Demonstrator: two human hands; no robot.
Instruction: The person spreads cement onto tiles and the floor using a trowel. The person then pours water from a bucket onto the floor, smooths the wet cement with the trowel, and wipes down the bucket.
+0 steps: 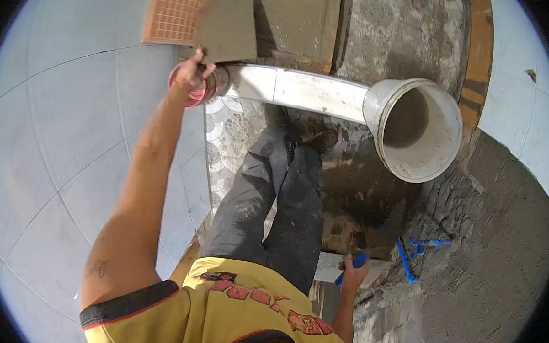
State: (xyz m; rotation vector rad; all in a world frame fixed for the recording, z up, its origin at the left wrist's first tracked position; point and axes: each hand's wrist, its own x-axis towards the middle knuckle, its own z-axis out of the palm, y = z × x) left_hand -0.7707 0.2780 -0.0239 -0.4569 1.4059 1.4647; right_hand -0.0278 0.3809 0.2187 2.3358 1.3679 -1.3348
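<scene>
My left hand [191, 77] reaches to the near corner of a flat grey square tile [229, 30], its fingers closed at the edge. The tile's face is plain grey, and a dark shadow falls to its right. Just under that hand is a pinkish-red tub [197, 96], partly covered by it. Down by my right side, my right hand [354, 276] grips the blue handle of a trowel [359, 260]. Its dark blade points away from me and is hard to make out against the wet floor.
An orange tile back [177, 11] with a grid pattern lies beside the grey tile. A white bucket [386, 109] stands at the right end of a white ledge [304, 91]. Blue pipes [406, 261] stick out of rough mortar [490, 247] on the right. Pale wall tiles [70, 127] line the left.
</scene>
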